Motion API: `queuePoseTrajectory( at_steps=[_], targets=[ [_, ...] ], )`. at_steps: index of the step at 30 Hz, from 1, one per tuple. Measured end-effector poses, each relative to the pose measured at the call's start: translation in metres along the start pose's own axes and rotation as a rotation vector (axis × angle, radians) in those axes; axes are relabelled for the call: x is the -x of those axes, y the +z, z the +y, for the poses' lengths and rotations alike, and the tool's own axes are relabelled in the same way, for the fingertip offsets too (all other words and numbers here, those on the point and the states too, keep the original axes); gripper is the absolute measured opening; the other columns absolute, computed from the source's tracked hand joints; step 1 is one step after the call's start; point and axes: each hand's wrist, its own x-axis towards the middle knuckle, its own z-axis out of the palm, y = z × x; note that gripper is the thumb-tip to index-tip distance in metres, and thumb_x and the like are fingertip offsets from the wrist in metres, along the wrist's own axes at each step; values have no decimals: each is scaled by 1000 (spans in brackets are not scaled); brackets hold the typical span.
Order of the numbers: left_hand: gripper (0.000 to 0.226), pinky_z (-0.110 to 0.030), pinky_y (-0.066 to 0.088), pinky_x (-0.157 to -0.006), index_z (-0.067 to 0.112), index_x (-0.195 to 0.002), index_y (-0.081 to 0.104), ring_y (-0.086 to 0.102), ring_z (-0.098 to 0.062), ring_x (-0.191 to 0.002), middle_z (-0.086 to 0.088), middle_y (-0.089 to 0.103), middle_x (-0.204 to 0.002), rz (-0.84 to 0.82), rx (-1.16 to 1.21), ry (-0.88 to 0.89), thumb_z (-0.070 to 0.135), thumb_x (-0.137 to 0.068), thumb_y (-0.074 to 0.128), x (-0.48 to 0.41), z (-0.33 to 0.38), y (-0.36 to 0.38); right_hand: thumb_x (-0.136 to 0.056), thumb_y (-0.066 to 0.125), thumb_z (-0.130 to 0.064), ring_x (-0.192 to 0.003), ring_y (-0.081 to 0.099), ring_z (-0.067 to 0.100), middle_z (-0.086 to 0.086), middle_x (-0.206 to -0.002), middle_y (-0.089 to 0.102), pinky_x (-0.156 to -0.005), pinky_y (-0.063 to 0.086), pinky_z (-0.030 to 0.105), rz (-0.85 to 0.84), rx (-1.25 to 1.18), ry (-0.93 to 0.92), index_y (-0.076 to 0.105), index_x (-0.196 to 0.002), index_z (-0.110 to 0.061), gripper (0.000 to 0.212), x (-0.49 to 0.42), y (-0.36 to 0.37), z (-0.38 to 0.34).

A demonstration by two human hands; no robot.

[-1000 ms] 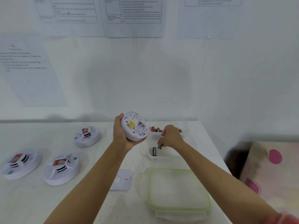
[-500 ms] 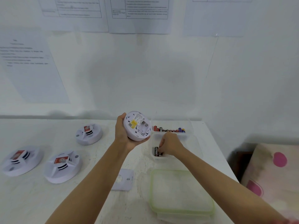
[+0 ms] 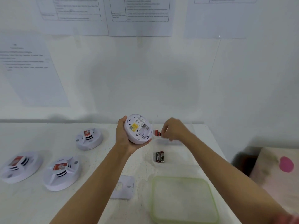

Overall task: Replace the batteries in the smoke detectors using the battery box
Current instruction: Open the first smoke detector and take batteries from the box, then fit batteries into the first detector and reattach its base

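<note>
Above white table [image 3: 40, 206], left hand [image 3: 123, 138] fingers clasp smoke detector [image 3: 137, 129], back toward camera; right hand [image 3: 174, 129] fingers unclear.

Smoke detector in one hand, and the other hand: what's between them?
In the head view, a few red batteries in the battery box show between the held smoke detector and the right hand.

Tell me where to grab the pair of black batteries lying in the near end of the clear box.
Come from above; the walls of the clear box likely block a sideways reach. The black batteries lie flat, side by side and touching, so pinch one by its two ends, or roll the right one away first.
</note>
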Motion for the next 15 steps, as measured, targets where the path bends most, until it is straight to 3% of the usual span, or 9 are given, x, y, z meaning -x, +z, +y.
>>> queuePoseTrajectory(
  at_steps=[2, 6, 9, 15],
  targets=[
    [49, -45, 45, -80, 16, -104, 62, 55, -35, -102, -14, 61, -109, 0, 13, -6, 55, -87, 37, -4, 2, -2, -80, 62, -2, -87, 63, 22, 5, -99, 65, -74, 46, 27, 61, -8, -32, 69, -98, -3, 19, -16, -10, -1],
    [49, -46, 45, -78, 17, -105, 62, 54, -34, -101, -14, 61, -109, 3, 28, -8, 55, -88, 35, -12, 3, -6, -84, 65, -17, -115, 53, 22, 7, -129, 55, -91, 41, 25, -106, 97, -94, 58, -121, -7, 39, -43, 2, 4],
    [48, -45, 45, -77, 17, -103, 62, 55, -33, -97, -13, 62, -106, 8, 41, -15, 55, -88, 35, -17, 3, -6, -82, 65, -26, -116, 52, 21, 5, -131, 52, -97, 44, 30, -147, 130, -82, 54, -124, -11, 46, -54, 14, 11],
    [48, -45, 44, -77, 17, -102, 62, 56, -32, -95, -12, 62, -104, 35, 53, -24, 54, -88, 36, -26, 2, -6, -80, 69, -32, -106, 55, 19, 5, -125, 57, -87, 42, 27, -248, 119, -102, 60, -119, -11, 46, -65, 14, 15]
  ],
)
